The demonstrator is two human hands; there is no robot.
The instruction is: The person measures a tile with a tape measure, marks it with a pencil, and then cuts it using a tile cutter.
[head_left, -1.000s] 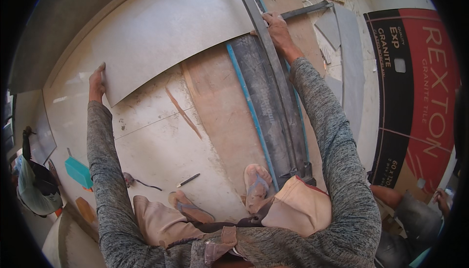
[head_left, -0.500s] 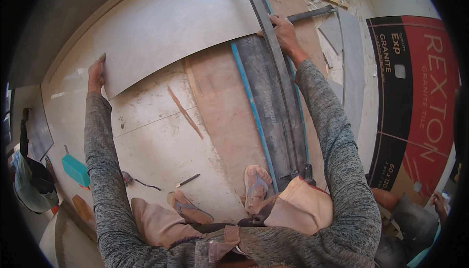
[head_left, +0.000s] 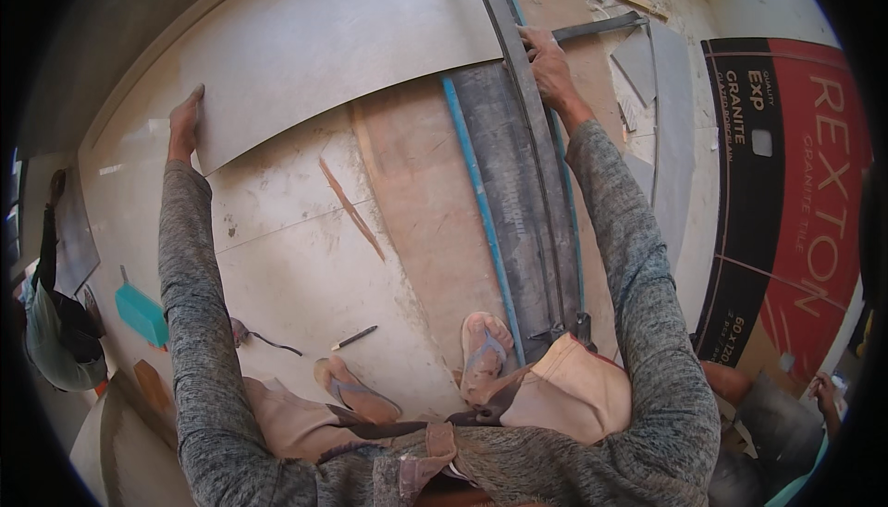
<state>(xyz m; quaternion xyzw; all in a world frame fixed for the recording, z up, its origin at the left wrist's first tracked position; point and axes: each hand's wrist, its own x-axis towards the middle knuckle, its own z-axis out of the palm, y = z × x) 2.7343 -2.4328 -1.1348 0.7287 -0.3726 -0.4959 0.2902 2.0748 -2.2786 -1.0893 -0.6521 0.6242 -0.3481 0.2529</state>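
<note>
A large grey tile (head_left: 342, 35) lies across the far end of a long manual tile cutter (head_left: 504, 192), which has a dark bed, blue side strips and a raised rail. My left hand (head_left: 185, 126) grips the tile's left edge near its front corner, thumb up on the top face. Beside the rail, my right hand (head_left: 553, 72) is closed at the tile's right end; the rail hides part of its grip. From the cutter a black handle (head_left: 601, 26) sticks out to the right, just beyond this hand.
A red and black carton (head_left: 786, 202) stands at the right, with cut tile pieces (head_left: 635, 65) near it. A wood sliver (head_left: 351, 208) and a pen (head_left: 354, 338) lie on the floor before my feet. One person (head_left: 60, 322) is at the left, another (head_left: 786, 424) at the lower right.
My view has shifted slightly, and the tile appears a little higher and further right. The fingertip seen left of the rail earlier is now hidden. Both hands stay in place on either side.
</note>
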